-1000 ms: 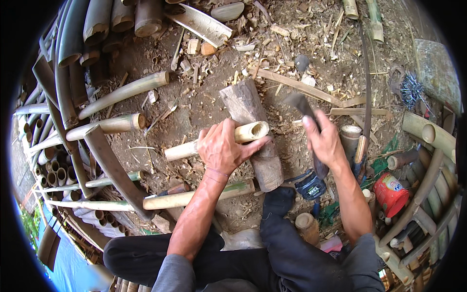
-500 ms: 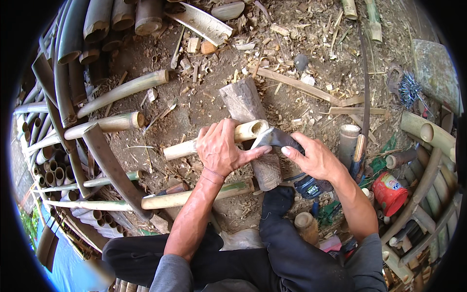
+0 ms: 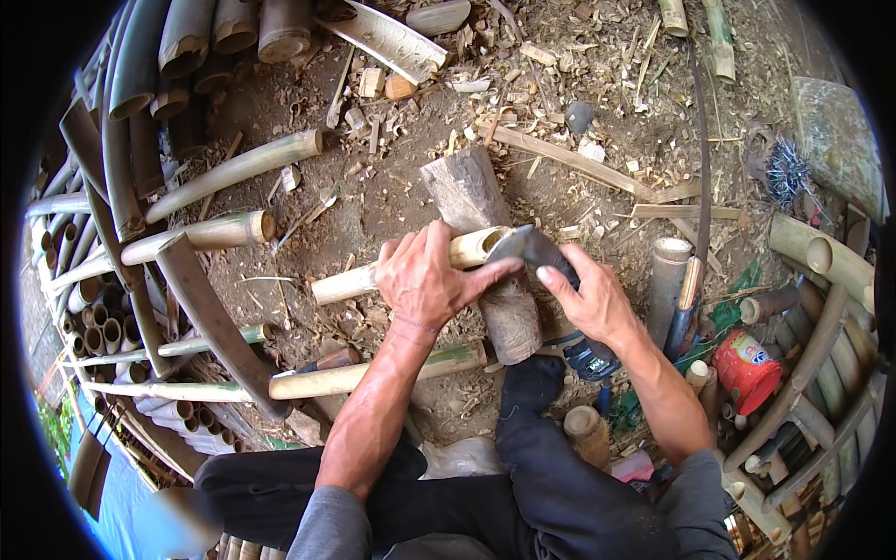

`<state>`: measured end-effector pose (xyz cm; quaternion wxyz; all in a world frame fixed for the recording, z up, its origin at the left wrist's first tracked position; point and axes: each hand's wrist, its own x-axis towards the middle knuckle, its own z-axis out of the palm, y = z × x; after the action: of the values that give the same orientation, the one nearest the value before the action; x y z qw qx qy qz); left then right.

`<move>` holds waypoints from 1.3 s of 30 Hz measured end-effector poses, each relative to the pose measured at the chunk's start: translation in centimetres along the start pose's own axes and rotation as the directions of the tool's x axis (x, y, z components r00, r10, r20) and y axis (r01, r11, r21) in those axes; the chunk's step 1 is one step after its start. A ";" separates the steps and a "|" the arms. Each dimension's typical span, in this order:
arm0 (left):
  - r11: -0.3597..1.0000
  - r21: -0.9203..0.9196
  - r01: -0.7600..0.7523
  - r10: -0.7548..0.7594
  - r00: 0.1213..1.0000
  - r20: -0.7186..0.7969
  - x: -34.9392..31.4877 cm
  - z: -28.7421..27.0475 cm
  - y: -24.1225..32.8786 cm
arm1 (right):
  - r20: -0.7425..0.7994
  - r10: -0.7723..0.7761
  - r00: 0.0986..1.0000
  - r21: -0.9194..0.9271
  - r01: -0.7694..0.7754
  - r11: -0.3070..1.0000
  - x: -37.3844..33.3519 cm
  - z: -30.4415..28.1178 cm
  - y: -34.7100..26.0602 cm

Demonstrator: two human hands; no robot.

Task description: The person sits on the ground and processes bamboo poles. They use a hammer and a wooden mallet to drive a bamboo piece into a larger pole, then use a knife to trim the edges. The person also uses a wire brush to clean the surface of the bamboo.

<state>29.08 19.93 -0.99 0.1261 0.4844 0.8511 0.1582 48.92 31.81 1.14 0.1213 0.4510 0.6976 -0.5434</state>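
Observation:
My left hand [image 3: 415, 280] is wrapped round a short pale bamboo tube [image 3: 345, 285], which rests over a thick wooden log [image 3: 467, 191]. The tube's cut end, hollow inside, faces right. In my right hand [image 3: 593, 299] is a curved knife [image 3: 543, 252] with a dark upper part; its grey blade lies against the rim of that open end. My left thumb stretches along to the blade and presses by it. The knife's handle is mostly hidden inside my right hand.
Bamboo poles [image 3: 196, 238] jut in from the left, where stacked tubes lie. Wood chips and a flat strip [image 3: 569, 163] litter the soil. Right of my right hand are an upright bamboo piece [image 3: 669, 280], a red container [image 3: 747, 371] and a dark blue power tool [image 3: 590, 359].
The knife has turned, its blade swinging upward across the tube's open end. My right hand has shifted slightly left, while my left hand keeps its hold with the thumb a little further right.

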 end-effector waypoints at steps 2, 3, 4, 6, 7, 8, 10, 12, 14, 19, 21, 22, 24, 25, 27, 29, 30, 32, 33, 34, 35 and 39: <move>1.000 -0.003 0.003 -0.003 0.999 -0.033 0.0 0.2 0.4 | -0.169 -0.031 0.985 0.008 0.033 0.999 1.6 0.1 1.6; 1.000 -0.004 -0.010 0.010 0.998 -0.070 0.0 0.5 0.3 | -0.217 0.033 0.976 0.131 -0.005 0.991 2.0 -0.1 1.5; 1.000 -0.004 -0.022 0.021 0.994 -0.107 0.0 0.5 0.2 | -0.207 0.113 0.972 0.186 -0.074 0.980 2.5 -0.6 2.2; 0.999 -0.011 -0.037 0.036 0.998 -0.055 -0.2 -0.1 -0.1 | -0.273 0.168 0.947 0.272 -0.091 0.958 2.4 -1.3 -0.7; 0.998 -0.031 -0.050 0.049 0.998 -0.043 -0.4 -0.1 -0.2 | -0.361 0.107 0.927 0.175 -0.045 0.984 2.3 -1.2 -1.0; 0.997 -0.039 -0.066 0.064 0.997 -0.040 -0.5 -0.4 -0.5 | -0.441 0.027 0.897 0.078 0.008 0.997 2.3 -0.7 -1.2; 0.969 -0.240 -0.060 0.076 0.995 0.060 0.1 -0.4 -0.7 | -0.582 -0.108 0.806 -0.059 0.091 0.994 4.1 1.2 0.9; 0.959 -0.234 -0.161 0.187 0.978 0.095 0.4 -1.8 -0.8 | -0.656 -0.278 0.702 -0.207 0.186 0.960 5.3 1.9 3.3; 0.961 -0.230 -0.157 0.177 0.982 0.071 0.3 -5.5 0.1 | -0.658 -0.203 0.725 -0.248 0.046 0.968 3.1 2.7 0.6; 0.668 -0.743 -0.033 -0.085 0.989 -0.120 1.5 -15.9 4.8 | -0.252 -0.461 0.851 0.346 0.524 0.778 -5.5 5.7 -9.9; 0.500 -0.866 -0.010 -0.169 0.980 -0.109 2.4 -19.1 5.2 | -0.128 -0.534 0.836 0.533 0.512 0.673 -7.7 6.3 -14.2; 0.459 -0.888 0.033 -0.203 0.977 -0.069 2.7 -20.3 4.6 | -0.079 -0.577 0.813 0.498 0.534 0.684 -8.0 5.3 -17.4; 0.452 -0.892 0.015 -0.158 0.985 -0.063 2.9 -22.7 2.2 | 0.145 -0.564 0.813 0.435 0.459 0.774 -7.9 3.8 -20.5; 0.581 -0.810 0.076 -0.163 0.986 -0.025 2.4 -24.4 0.7 | 0.237 -0.534 0.812 0.382 0.428 0.819 -7.7 3.4 -21.0; 0.625 -0.736 0.260 -0.146 0.965 0.216 0.5 -27.7 -3.0 | 0.370 -0.396 0.841 0.112 0.383 0.917 -8.2 3.5 -24.3; 0.721 -0.638 0.269 -0.160 0.961 0.225 -0.8 -28.4 -7.1 | 0.401 -0.376 0.836 -0.041 0.426 0.904 -7.5 4.7 -25.3; 0.841 -0.479 0.253 -0.155 0.959 0.236 -1.0 -29.5 -8.3 | 0.413 -0.337 0.846 -0.094 0.408 0.908 -6.6 5.4 -25.0; 0.883 -0.426 0.199 -0.204 0.978 0.035 -2.0 -27.9 -14.7 | 0.475 -0.288 0.832 -0.087 0.370 0.925 -3.5 8.4 -23.9; 0.890 -0.346 0.296 -0.339 0.939 -0.068 -2.5 -26.9 -17.8 | 0.480 -0.242 0.843 -0.064 0.309 0.949 -2.7 9.7 -23.6; 0.911 -0.328 0.250 -0.318 0.932 -0.173 -3.0 -25.8 -21.3 | 0.494 -0.239 0.836 -0.051 0.302 0.952 -1.7 10.9 -22.4; 0.910 -0.184 0.373 -0.407 0.886 -0.221 -3.7 -24.7 -23.7 | 0.509 -0.233 0.828 -0.037 0.291 0.956 -1.0 12.5 -21.1; 0.533 -0.710 0.461 -0.464 0.861 0.210 -6.7 -21.8 -30.2 | 0.415 -0.359 0.836 -0.043 0.412 0.910 -0.7 17.3 -19.2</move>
<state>0.70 -3.60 7.66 0.3464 0.1480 0.8094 0.4506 29.15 16.43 7.44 0.1776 0.1719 0.7687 -0.5899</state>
